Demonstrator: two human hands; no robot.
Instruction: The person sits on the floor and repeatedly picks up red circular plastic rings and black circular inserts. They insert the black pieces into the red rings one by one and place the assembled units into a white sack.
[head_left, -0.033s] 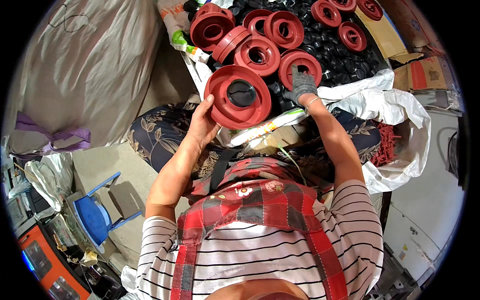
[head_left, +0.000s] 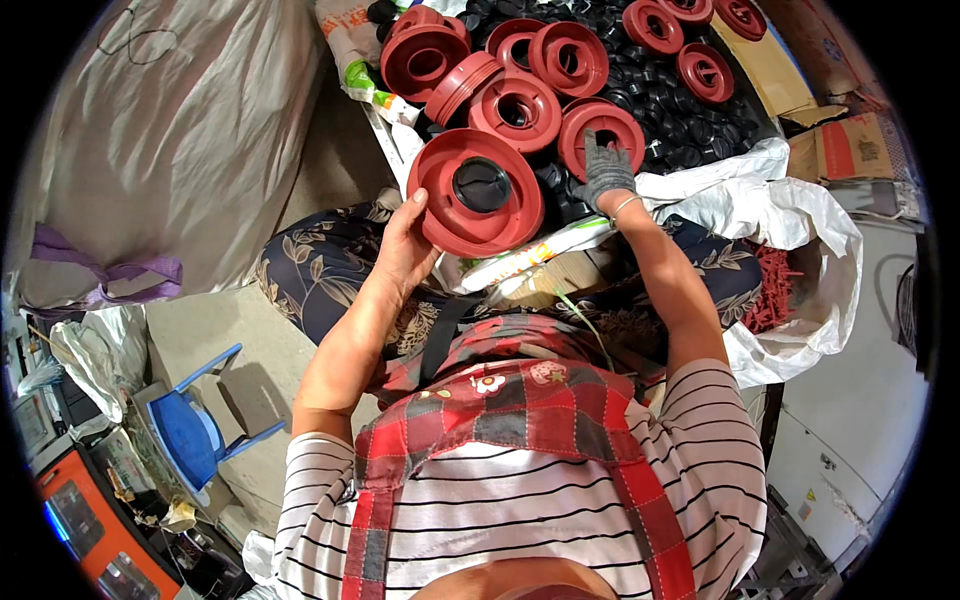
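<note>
My bare left hand grips the lower left rim of a round red plastic disc, held tilted over my lap. A black cap sits in the disc's centre hole. My right hand, in a grey glove, reaches forward and rests on a heap of black caps, just below another red disc. Whether its fingers hold a cap is hidden. Several more red discs lie on the heap ahead.
A big pale sack fills the left. A white bag holding small red pieces lies at the right, with cardboard boxes beyond. A blue stool and an orange machine stand lower left.
</note>
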